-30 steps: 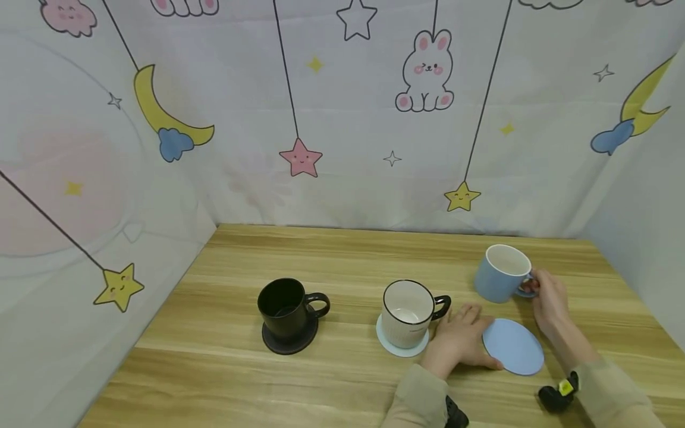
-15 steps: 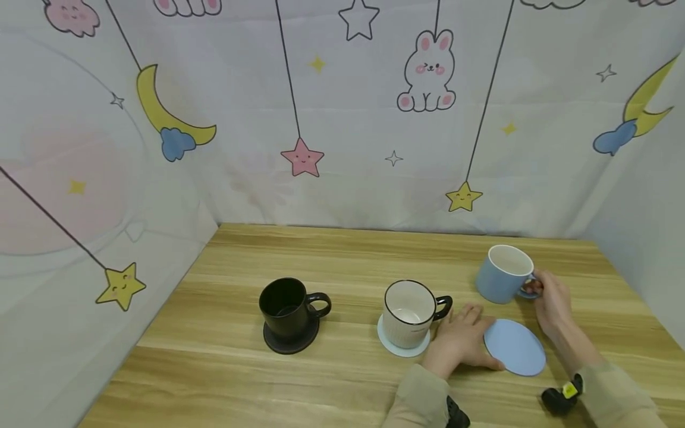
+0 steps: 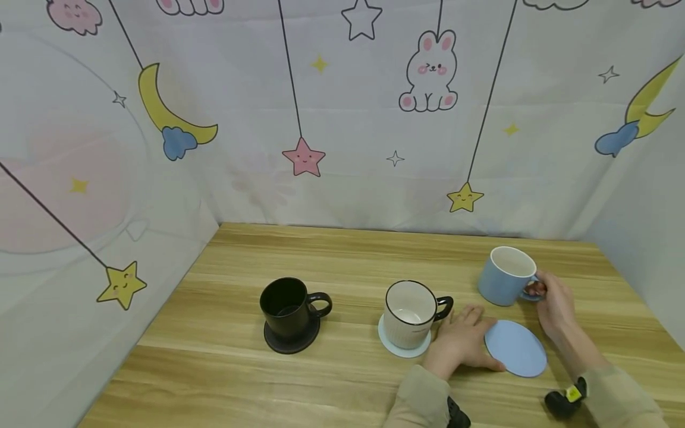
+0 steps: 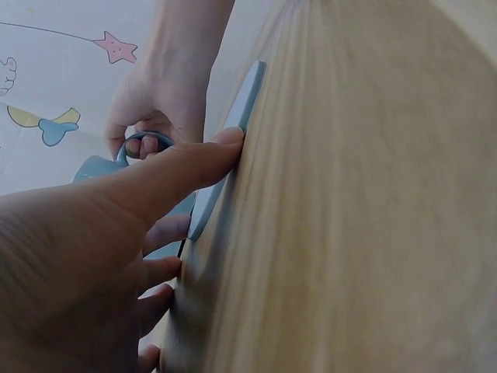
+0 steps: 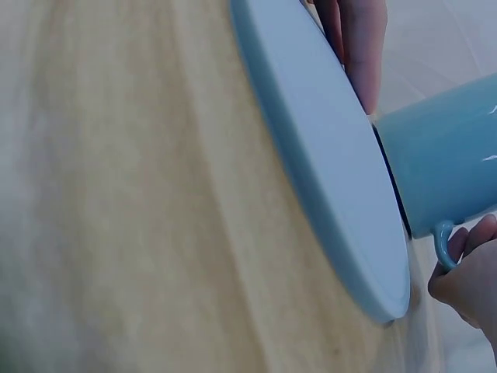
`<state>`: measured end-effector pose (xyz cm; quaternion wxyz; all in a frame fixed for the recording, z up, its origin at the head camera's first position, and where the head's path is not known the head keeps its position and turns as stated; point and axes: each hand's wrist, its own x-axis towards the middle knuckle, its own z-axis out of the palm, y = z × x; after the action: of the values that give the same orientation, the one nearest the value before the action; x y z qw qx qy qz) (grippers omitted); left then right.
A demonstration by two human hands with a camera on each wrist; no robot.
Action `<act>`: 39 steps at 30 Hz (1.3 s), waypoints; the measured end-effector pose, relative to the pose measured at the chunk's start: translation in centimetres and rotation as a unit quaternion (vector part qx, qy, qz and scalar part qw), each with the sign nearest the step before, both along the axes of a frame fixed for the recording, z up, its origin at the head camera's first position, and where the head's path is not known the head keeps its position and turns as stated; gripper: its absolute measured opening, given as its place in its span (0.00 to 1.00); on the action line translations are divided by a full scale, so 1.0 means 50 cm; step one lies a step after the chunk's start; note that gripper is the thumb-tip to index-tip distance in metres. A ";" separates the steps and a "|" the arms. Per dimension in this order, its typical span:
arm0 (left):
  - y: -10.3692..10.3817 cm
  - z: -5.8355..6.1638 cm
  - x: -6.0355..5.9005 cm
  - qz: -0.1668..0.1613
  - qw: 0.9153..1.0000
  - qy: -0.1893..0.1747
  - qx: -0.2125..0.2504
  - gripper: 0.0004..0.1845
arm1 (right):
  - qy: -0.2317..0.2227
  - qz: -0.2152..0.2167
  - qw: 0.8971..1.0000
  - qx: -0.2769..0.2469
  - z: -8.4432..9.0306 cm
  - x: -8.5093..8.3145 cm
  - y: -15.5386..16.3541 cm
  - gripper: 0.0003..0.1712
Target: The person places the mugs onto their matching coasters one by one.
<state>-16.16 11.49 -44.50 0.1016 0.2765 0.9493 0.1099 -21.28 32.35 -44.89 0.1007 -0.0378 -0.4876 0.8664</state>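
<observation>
The left hand (image 3: 459,342) lies flat, palm down, fingers straight and spread with the thumb stretched to the right, while the right hand (image 3: 553,300) reaches further forward, its fingers curled in a pinch, both forearms in beige sleeves.

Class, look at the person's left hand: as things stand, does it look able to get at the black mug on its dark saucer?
Probably yes. The left hand only rests on the blue coaster, and open table runs in front of the white mug to the black mug.
</observation>
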 end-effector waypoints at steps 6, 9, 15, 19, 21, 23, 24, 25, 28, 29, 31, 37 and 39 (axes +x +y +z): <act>0.002 0.001 -0.002 0.001 1.000 -0.005 0.000 0.44 | -0.003 -0.001 1.000 -0.001 0.003 0.003 0.001 0.24; 0.003 0.001 -0.002 0.002 1.000 -0.007 -0.001 0.44 | 0.004 0.004 1.000 0.001 0.004 0.006 0.000 0.24; 0.005 -0.002 -0.003 0.002 1.000 -0.009 -0.004 0.45 | 0.022 0.007 1.000 0.010 0.002 0.009 0.001 0.24; 0.005 -0.002 -0.002 0.002 1.000 -0.006 -0.004 0.44 | 0.027 0.012 0.999 0.015 0.005 0.013 0.000 0.24; 0.005 -0.002 -0.001 0.002 1.000 -0.006 -0.004 0.44 | 0.033 0.018 0.999 0.009 0.008 0.016 0.000 0.24; 0.006 -0.001 -0.001 0.001 1.000 -0.006 -0.004 0.44 | 0.031 0.023 0.999 0.013 0.012 0.020 0.001 0.25; 0.006 -0.001 -0.001 0.001 1.000 -0.006 -0.004 0.44 | 0.032 0.024 0.999 0.009 0.014 0.022 0.001 0.25; 0.006 -0.001 0.000 0.001 1.000 -0.006 -0.004 0.44 | 0.033 0.027 0.999 0.002 0.016 0.024 0.001 0.25; 0.007 -0.003 0.000 0.001 1.000 -0.008 -0.003 0.44 | 0.028 0.024 0.999 0.000 0.019 0.029 0.000 0.25; 0.007 -0.004 0.000 0.002 1.000 -0.009 -0.003 0.44 | 0.027 0.024 0.999 -0.002 0.019 0.030 0.000 0.25; 0.007 -0.006 0.000 0.003 1.000 -0.010 -0.001 0.44 | 0.025 0.023 0.999 -0.005 0.018 0.031 -0.001 0.25; 0.006 -0.004 -0.001 0.007 1.000 -0.010 0.002 0.44 | 0.033 0.025 0.999 -0.021 0.021 0.039 -0.004 0.24; 0.005 -0.003 0.000 0.008 1.000 -0.008 0.001 0.44 | 0.039 0.024 0.999 -0.025 0.023 0.044 -0.006 0.24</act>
<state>-16.14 11.74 -44.64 0.1086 0.2683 0.9504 0.1137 -19.10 32.06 -43.73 0.0975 0.0048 -0.4623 0.8813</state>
